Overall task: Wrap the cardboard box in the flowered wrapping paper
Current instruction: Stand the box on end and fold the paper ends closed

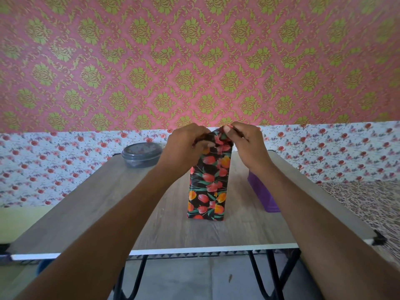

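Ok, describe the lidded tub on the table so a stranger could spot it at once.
Start at the wood-grain table and go to its far left corner. The tub sits there, left of the upright wrapped box. It is round and smoky grey, unlike the straight-sided purple container on the right.

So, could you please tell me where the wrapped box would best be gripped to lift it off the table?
Probably at mid-height, coming from the near side and spanning its left and right faces: the wrapped box stands upright, tall and slim, while the paper at its top is bunched and not yet folded flat.
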`<move>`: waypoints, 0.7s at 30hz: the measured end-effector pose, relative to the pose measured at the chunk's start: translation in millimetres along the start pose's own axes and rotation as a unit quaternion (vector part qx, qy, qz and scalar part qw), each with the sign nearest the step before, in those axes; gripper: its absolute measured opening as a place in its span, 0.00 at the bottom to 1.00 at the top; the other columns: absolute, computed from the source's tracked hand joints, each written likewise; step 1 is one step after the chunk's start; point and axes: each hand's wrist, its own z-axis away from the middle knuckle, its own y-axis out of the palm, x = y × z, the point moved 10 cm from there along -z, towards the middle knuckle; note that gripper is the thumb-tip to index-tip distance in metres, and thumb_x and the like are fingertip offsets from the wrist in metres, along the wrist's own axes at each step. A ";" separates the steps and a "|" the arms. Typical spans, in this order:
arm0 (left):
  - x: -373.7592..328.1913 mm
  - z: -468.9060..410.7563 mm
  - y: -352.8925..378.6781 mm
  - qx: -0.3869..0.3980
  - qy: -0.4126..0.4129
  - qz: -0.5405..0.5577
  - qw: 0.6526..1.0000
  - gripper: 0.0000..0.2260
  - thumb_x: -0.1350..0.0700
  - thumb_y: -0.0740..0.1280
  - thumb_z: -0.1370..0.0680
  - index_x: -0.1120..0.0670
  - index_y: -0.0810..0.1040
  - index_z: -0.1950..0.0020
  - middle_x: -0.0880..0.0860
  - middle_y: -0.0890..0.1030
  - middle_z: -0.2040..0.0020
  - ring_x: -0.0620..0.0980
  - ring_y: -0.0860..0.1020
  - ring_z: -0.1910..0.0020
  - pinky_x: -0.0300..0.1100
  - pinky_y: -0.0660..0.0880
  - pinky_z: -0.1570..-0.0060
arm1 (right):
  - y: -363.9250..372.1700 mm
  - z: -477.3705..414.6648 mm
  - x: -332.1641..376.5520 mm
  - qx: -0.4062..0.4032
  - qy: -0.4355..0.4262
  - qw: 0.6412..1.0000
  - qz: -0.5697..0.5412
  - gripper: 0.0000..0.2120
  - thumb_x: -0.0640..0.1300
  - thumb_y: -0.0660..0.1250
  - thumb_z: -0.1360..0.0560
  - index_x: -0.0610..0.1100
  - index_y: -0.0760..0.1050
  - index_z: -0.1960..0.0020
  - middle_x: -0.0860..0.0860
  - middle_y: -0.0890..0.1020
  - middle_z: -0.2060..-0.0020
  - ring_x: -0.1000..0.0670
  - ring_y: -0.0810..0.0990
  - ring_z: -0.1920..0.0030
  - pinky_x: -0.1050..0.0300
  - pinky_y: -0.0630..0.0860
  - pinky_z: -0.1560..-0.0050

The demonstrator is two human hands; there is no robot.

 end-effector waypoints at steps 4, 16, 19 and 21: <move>22.8 -3.4 -0.5 -0.015 -0.104 0.014 0.994 0.03 0.62 0.70 0.21 0.56 0.82 0.54 0.42 0.80 0.65 0.38 0.78 0.64 0.40 0.72 0.65 | 7.4 2.8 -0.4 0.027 0.025 0.997 -0.066 0.11 0.48 0.65 0.19 0.43 0.76 0.57 0.45 0.73 0.66 0.46 0.72 0.63 0.49 0.67 0.57; 12.7 -5.7 -2.4 0.035 -0.091 0.017 0.995 0.04 0.57 0.68 0.18 0.56 0.80 0.48 0.50 0.84 0.53 0.50 0.80 0.56 0.47 0.76 0.57 | -9.5 -1.1 11.9 -0.008 -0.056 0.998 0.033 0.05 0.44 0.72 0.21 0.45 0.79 0.48 0.56 0.80 0.59 0.58 0.78 0.67 0.68 0.71 0.64; 11.9 -3.1 -2.7 0.030 -0.092 0.025 0.995 0.04 0.55 0.67 0.18 0.55 0.79 0.48 0.47 0.84 0.55 0.43 0.80 0.61 0.36 0.69 0.66 | -11.9 -4.6 28.3 -0.008 -0.117 0.986 0.116 0.05 0.41 0.74 0.23 0.43 0.77 0.52 0.53 0.82 0.60 0.55 0.78 0.70 0.64 0.73 0.65; 9.9 -3.4 -1.7 0.027 -0.089 0.014 0.996 0.06 0.54 0.66 0.17 0.55 0.79 0.48 0.47 0.85 0.55 0.38 0.76 0.65 0.32 0.63 0.69 | -8.7 -1.8 45.4 -0.022 -0.190 0.960 0.206 0.05 0.37 0.73 0.25 0.41 0.76 0.53 0.49 0.82 0.62 0.52 0.76 0.71 0.57 0.75 0.67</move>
